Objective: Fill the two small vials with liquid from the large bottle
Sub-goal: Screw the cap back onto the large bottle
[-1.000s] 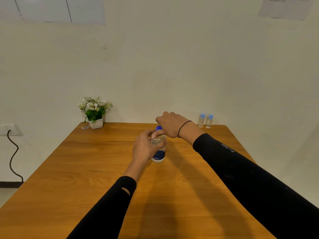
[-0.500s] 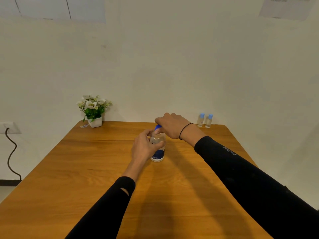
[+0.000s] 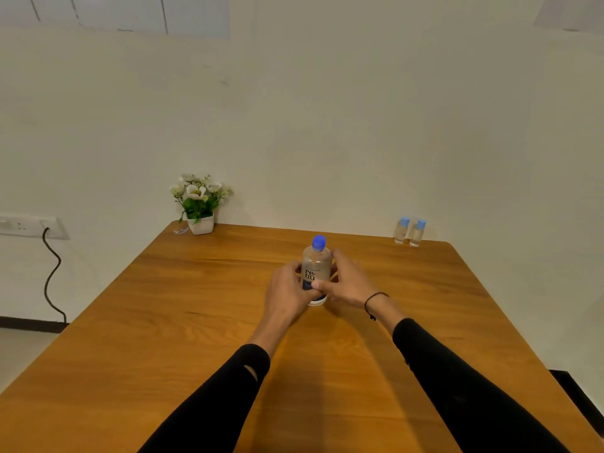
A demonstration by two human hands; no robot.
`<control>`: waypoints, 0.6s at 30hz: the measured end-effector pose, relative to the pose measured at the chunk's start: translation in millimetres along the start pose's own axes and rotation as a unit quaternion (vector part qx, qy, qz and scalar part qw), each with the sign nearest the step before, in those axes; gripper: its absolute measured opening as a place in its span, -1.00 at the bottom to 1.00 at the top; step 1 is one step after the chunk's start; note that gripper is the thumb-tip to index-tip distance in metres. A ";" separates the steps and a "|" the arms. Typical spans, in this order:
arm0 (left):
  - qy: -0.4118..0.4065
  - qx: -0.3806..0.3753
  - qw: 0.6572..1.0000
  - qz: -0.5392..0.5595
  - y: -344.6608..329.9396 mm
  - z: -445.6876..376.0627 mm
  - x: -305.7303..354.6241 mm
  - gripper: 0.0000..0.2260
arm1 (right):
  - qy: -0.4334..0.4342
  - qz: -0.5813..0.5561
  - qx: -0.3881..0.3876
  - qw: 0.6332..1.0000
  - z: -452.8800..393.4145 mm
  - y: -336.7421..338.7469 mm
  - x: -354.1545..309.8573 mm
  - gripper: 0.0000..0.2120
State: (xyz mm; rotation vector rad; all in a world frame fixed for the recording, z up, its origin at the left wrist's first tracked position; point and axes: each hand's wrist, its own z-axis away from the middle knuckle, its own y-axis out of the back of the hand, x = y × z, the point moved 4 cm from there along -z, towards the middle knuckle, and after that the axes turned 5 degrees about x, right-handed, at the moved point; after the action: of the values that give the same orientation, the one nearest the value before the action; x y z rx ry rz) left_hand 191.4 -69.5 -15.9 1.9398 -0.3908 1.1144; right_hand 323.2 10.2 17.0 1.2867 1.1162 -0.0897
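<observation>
The large bottle [image 3: 316, 273] stands upright on the tabletop [image 3: 163, 322], near the middle, and both hands are around its lower body. The left hand [image 3: 285, 293] wraps it from the left side, and the right hand [image 3: 347, 282] holds it from the right, with one of its fingers [image 3: 322, 284] laid across the front under the label. So the fingers of both hands are closed on the bottle. The blue cap [image 3: 319, 241] is on the neck, with no hand on it.

I judge that the task is at its beginning: the bottle is only gripped and no liquid is poured yet. The next move probably asks one hand to keep the bottle steady while the other goes up to the cap to open it.

Farther away, at the back right corner of the tabletop, the two small vials [image 3: 410, 231] stand just beside each other, well apart from the bottle, their light blue caps on. They must be brought closer and opened before filling. At the back left stands a small flower pot [image 3: 200, 204].
</observation>
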 end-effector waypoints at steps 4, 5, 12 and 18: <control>0.007 0.008 1.000 -0.008 21.6 -15.0 -18.9 -0.45 | 0.019 -0.026 0.022 0.999 -19.8 -28.3 -11.6 -0.41; 0.010 0.012 1.000 -0.014 30.3 -22.7 -26.8 -0.45 | 0.024 -0.025 0.020 0.999 -29.4 -38.1 -16.8 -0.43; 0.017 0.058 0.998 -0.030 90.8 -90.7 -95.3 -0.58 | 0.058 -0.044 0.052 0.996 -127.9 -118.8 -61.4 -0.49; 0.015 0.083 0.996 -0.026 94.0 -173.3 -149.3 -0.65 | 0.059 -0.026 0.121 0.991 -221.3 -159.6 -72.2 -0.44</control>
State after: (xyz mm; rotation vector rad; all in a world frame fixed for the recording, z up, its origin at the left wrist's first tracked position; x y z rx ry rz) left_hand -46.1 -8.2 -47.1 2.0620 -0.2367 1.1737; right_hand 55.1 91.5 -16.9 1.4942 1.2697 -0.1967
